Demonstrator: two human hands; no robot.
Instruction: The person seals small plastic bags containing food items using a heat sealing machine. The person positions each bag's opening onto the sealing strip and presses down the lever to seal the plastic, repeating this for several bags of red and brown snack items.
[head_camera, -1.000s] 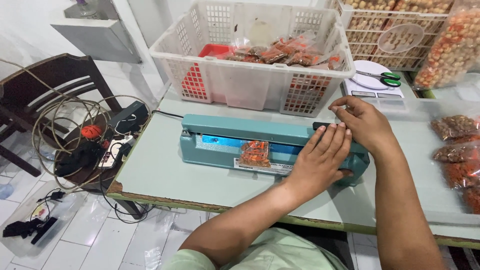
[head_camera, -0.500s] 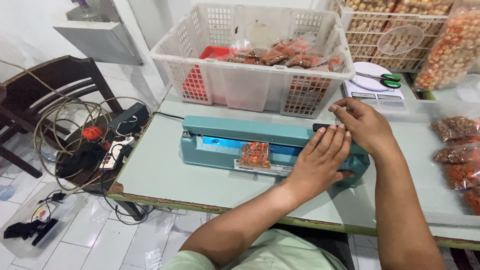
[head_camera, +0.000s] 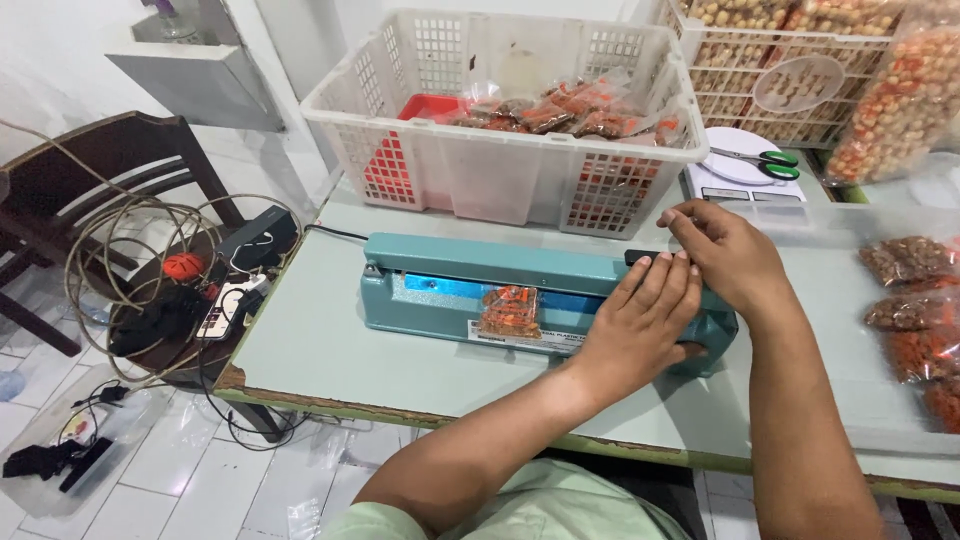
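on the near table, both hands, left hand (head_camera: 640, 320) and right hand (head_camera: 725, 255), lie flat, grasping nothing, pressing the teal heat sealer (head_camera: 450, 290) arm onto a snack bag (head_camera: 508, 310) so its jaw clamps the edge.

Basket (head_camera: 500, 190) behind sealer (head_camera: 480, 290) — scale (head_camera: 745, 175) right
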